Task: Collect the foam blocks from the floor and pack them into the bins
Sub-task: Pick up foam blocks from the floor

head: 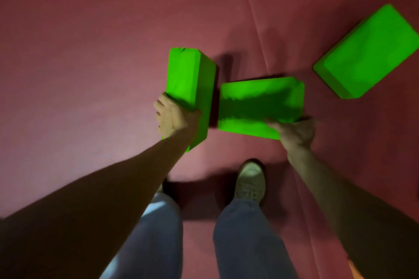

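Three bright green foam blocks show against the dark red floor mat. My left hand [174,118] grips the near end of the left foam block [189,79], which stands on its long edge and points away from me. My right hand [294,131] holds the near right corner of the middle foam block [260,104], which lies broad side up and slightly tilted. A third foam block [367,52] lies flat on the mat at the far right, apart from both hands. No bin is in view.
My legs in light jeans and one pale shoe [250,182] stand just behind the two held blocks. A seam in the red mat [256,25] runs diagonally from the top toward the middle block. Open mat spreads to the left.
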